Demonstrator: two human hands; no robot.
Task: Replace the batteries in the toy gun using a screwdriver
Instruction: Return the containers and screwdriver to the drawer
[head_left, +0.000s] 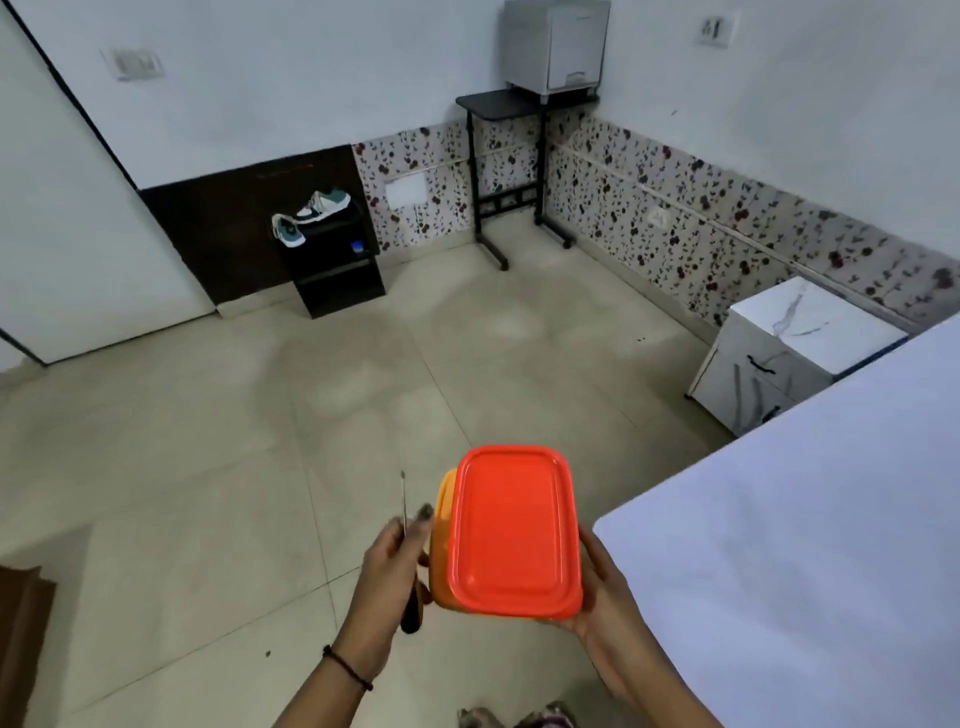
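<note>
1. Pointing up and away from the body, the screwdriver (403, 501) sits in the left hand (387, 571). The fingers are curled round its dark handle and the thin shaft rises clear of the knuckles. Held this way, the tip probably stays off the plastic beside it while the hand does a second job.
2. That second job is steadying: the left hand also presses against the left side of an orange box (441, 545). This suggests the tool is being carried along rather than used yet.
3. The toy gun and the batteries are nowhere in view. They may be inside the box, but its red lid (511, 530) is closed and opaque, so this cannot be told.
4. The right hand (605, 587) grips the box's right side and lower corner, with the fingers wrapped beneath it. It appears to take most of the weight and keeps the lid facing up.
5. The box is held in the air above the tiled floor (208, 467), just beside a white table (805, 519) on the right. The table looks like the likely place to set everything down, which would free both hands for opening the lid.
</note>
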